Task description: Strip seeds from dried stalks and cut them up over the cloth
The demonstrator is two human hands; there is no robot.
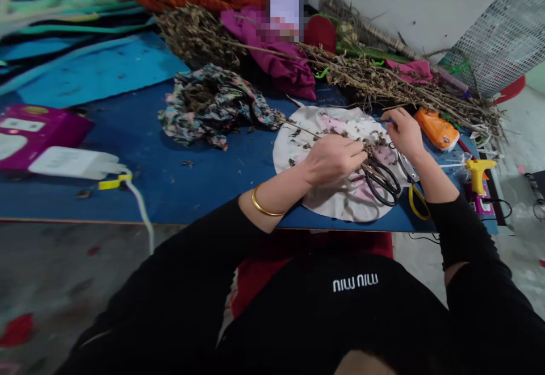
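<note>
My left hand is closed over a thin dried stem that lies across a round white and pink cloth on the blue table. My right hand pinches at the dried bits at the stem's other end. Crumbled dry leaves litter the cloth between both hands. Black-handled scissors rest on the cloth just below my hands. A gold bangle circles my left wrist.
A bundle of dried branches lies along the back. A crumpled patterned cloth, magenta fabric, an orange packet, a yellow glue gun, yellow-handled scissors and a magenta box sit around.
</note>
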